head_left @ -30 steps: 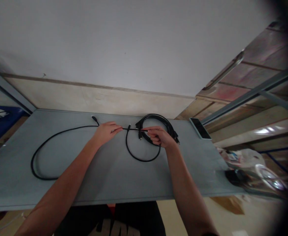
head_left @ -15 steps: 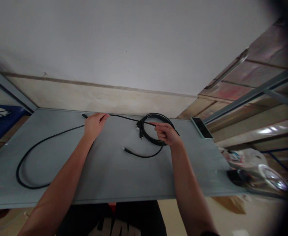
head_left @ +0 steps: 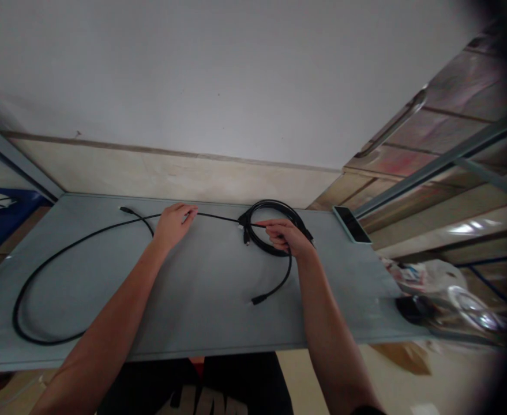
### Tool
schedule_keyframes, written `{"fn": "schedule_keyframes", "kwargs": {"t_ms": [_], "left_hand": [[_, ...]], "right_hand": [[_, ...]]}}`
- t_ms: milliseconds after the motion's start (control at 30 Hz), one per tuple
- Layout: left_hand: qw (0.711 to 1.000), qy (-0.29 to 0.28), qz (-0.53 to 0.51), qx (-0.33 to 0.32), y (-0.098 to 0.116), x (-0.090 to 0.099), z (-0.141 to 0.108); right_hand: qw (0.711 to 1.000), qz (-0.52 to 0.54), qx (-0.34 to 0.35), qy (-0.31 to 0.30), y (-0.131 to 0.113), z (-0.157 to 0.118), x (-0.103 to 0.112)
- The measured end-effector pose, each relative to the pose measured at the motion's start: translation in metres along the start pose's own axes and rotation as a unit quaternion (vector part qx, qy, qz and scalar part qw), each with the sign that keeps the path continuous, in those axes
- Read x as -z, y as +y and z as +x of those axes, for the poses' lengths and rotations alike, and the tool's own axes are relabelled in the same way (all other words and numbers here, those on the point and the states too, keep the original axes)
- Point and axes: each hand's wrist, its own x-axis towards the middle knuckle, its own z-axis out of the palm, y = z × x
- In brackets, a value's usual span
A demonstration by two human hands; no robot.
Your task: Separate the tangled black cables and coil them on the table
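A black cable point(head_left: 218, 217) runs nearly straight between my two hands, above the back part of the grey table point(head_left: 218, 311). My left hand point(head_left: 176, 223) is closed on it, and from there a wide loop sweeps out to the left. One plug end point(head_left: 127, 210) pokes out beyond that hand. My right hand point(head_left: 290, 236) pinches the same cable; a short tail hangs from it, ending in a black plug point(head_left: 259, 299). Under and behind the right hand lies a coiled black cable point(head_left: 274, 203), its connectors point(head_left: 246, 233) at the coil's left side.
A phone point(head_left: 352, 225) with a pale green edge lies at the table's right. Beyond the right edge are a plastic bag point(head_left: 443, 276) and a dark, shiny object point(head_left: 413, 309). A white wall point(head_left: 192, 86) rises behind the table, and metal posts flank it.
The left plug end has moved farther left, and the left loop has widened. The right tail has swung down and to the right. Both hands have shifted only slightly.
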Motion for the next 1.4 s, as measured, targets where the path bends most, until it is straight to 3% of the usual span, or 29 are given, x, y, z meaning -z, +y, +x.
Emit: {"fn": "schedule_keyframes", "kwargs": {"t_ms": [100, 167, 267, 433, 500, 733, 867, 1033, 1233, 1300, 1400], "left_hand": [[0.991, -0.115, -0.021, -0.071, 0.019, -0.012, -0.003], [0.985, -0.142, -0.020, -0.093, 0.029, -0.018, -0.005], [0.992, -0.104, -0.012, -0.076, 0.030, -0.019, -0.005], [0.998, 0.050, 0.025, 0.014, 0.003, 0.002, 0.000], [0.995, 0.083, 0.043, 0.034, -0.006, 0.009, 0.002], [0.985, 0.119, 0.101, 0.077, -0.015, 0.021, 0.004], [0.980, 0.125, 0.117, 0.096, -0.023, 0.026, 0.005], [0.970, 0.155, 0.126, 0.141, -0.034, 0.039, 0.003], [0.951, 0.194, 0.158, 0.183, -0.040, 0.048, 0.000], [0.928, 0.219, 0.194, 0.232, -0.048, 0.059, -0.004], [0.885, 0.183, 0.231, 0.360, -0.067, 0.085, -0.014]], "right_hand": [[0.999, -0.015, -0.030, -0.036, 0.001, 0.000, -0.005], [0.998, -0.014, -0.030, -0.047, 0.001, -0.001, -0.008], [0.997, -0.002, -0.035, -0.066, -0.001, -0.002, -0.008], [0.998, 0.027, -0.019, -0.063, -0.004, -0.008, 0.005], [0.999, 0.027, -0.007, -0.046, -0.005, -0.011, 0.012], [0.998, -0.031, -0.032, -0.039, -0.011, -0.027, 0.029], [0.988, -0.120, -0.063, -0.071, -0.012, -0.037, 0.037], [0.984, -0.155, -0.055, -0.075, -0.011, -0.036, 0.040], [0.998, -0.051, 0.036, -0.004, -0.003, -0.012, 0.021], [0.996, -0.018, 0.082, 0.029, 0.000, -0.004, 0.015], [0.990, 0.011, 0.127, 0.065, 0.003, 0.003, 0.008]]}}
